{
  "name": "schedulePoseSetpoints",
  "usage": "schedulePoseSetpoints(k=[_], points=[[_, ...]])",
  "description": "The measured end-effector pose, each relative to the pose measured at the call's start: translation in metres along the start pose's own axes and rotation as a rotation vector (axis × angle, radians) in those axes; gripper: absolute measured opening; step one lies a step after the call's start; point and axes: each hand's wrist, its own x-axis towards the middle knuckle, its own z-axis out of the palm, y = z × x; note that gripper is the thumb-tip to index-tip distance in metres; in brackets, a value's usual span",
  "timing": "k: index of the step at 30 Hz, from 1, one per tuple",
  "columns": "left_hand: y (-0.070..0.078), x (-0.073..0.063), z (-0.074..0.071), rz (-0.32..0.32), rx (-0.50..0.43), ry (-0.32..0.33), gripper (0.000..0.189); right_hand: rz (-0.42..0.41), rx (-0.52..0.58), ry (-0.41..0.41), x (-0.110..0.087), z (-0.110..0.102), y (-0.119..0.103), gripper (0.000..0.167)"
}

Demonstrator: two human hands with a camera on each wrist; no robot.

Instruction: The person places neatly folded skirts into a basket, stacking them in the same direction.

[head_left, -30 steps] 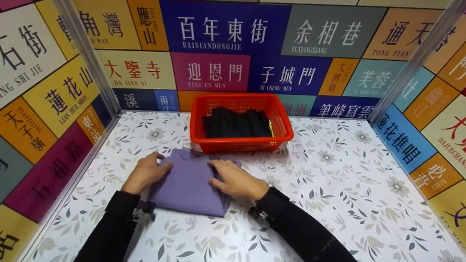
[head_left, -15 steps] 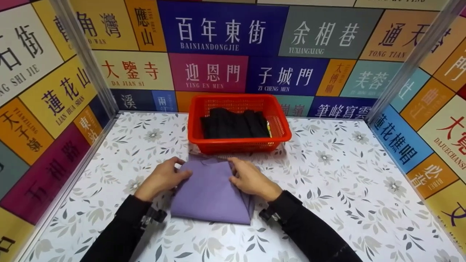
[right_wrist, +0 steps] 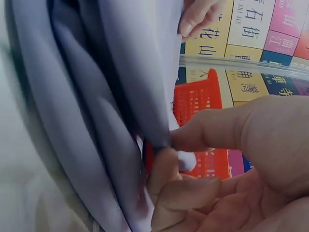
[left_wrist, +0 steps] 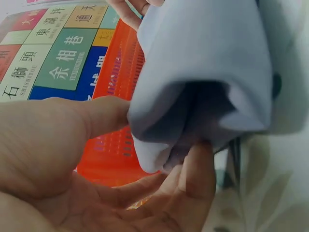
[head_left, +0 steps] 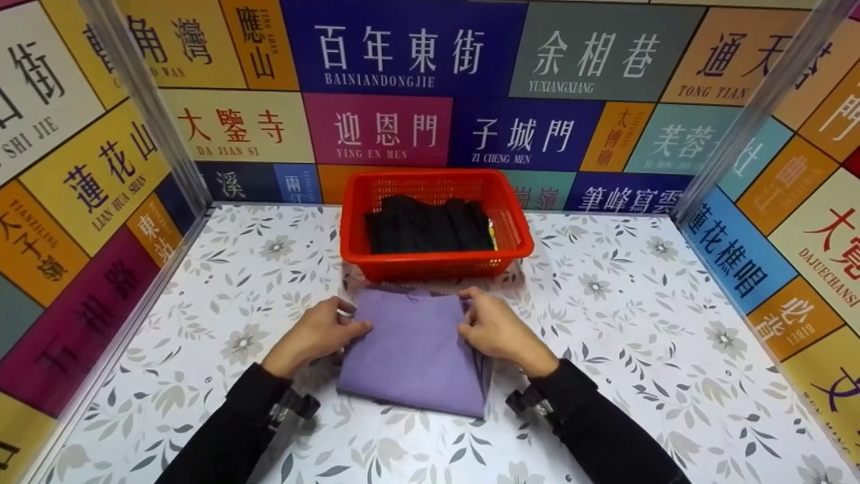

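Note:
A folded purple garment lies on the table in front of the basket, its layers stacked into a rough square. My left hand pinches its left side; in the left wrist view the thumb rests on the outer fold and fingertips reach under the open layers. At the right side my right hand pinches the edge between thumb and curled fingers. Several thick fold layers show beside that hand in the right wrist view.
Behind the garment stands a red plastic basket holding black folded cloth and a bit of something yellow. Panels with Chinese lettering enclose the back and both sides of the floral-covered table.
Both hands have shifted the purple garment to the right across the table, ending more squarely below the basket. The right hand has gone from lying over the garment to gripping its edge.

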Motion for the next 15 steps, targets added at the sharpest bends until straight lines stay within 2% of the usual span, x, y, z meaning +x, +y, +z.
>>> schedulePoseSetpoints(k=[3,7,9,11,15], points=[[0.006,-0.002,0.005,-0.021,-0.026,-0.052,0.056,0.039,-0.025,0.001,-0.007,-0.005,0.006,0.061],[0.013,-0.002,0.016,-0.045,-0.012,-0.073,0.051,0.087,-0.078,0.019,-0.013,-0.011,0.015,0.061],[0.015,-0.003,0.023,-0.031,0.018,-0.052,0.048,0.122,-0.101,0.032,-0.015,-0.014,0.019,0.060],[0.016,-0.003,0.029,-0.010,0.042,-0.026,0.046,0.149,-0.122,0.052,-0.019,-0.017,0.022,0.067],[0.018,-0.005,0.039,0.000,0.011,0.001,0.044,0.205,-0.189,0.072,-0.029,-0.025,0.026,0.082]])
